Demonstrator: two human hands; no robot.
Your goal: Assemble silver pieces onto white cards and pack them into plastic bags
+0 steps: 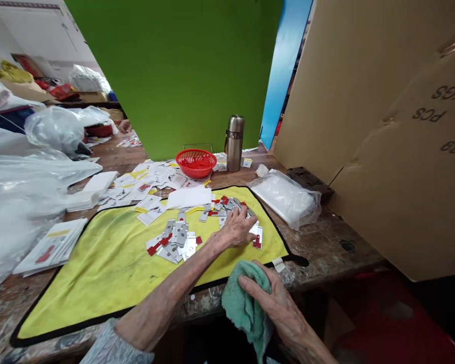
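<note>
My left hand point(238, 227) reaches over the right-hand pile of small metal plates point(230, 205), its fingers spread and touching the plates. Some plates are silver, others have red parts, and the hand covers part of the heap. A second pile of metal plates point(179, 235) lies to the left of it. Both piles rest on a yellow cloth point(109, 263) with a black border. Near the table's front edge, my right hand point(275, 296) is closed around a crumpled green cloth point(244, 290), thumb on top.
A red plastic basket point(196, 172) and a steel flask point(235, 144) stand before a green panel point(182, 76). Printed papers point(151, 177) are scattered at the back left. Clear plastic bags point(286, 197) lie at right, beside a large cardboard sheet point(387, 131). Stacked cards point(51, 247) sit at left.
</note>
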